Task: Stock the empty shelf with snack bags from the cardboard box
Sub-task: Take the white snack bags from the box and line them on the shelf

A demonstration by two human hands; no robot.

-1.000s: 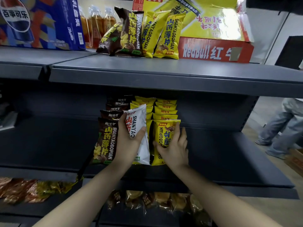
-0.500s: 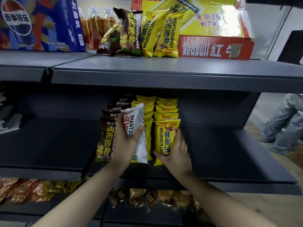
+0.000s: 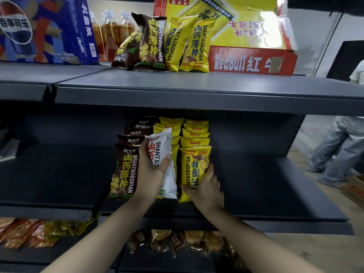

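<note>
On the dark middle shelf stand rows of snack bags: brown ones at left, yellow ones in the middle and right. My left hand grips a white snack bag upright between the brown front bag and the yellow rows. My right hand holds the lower part of the front yellow bag, fingers curled round its right edge. On the top shelf the red and yellow cardboard box stands open, with several brown and yellow bags leaning beside it.
A blue cola carton and tea bottles fill the top shelf's left. Packaged snacks lie on the lower shelf. A person's legs and a cardboard box are on the floor at right.
The view has drifted slightly downward. My right hand slid down the front yellow bag and its fingers curled onto it. My left hand keeps its hold on the white bag.
</note>
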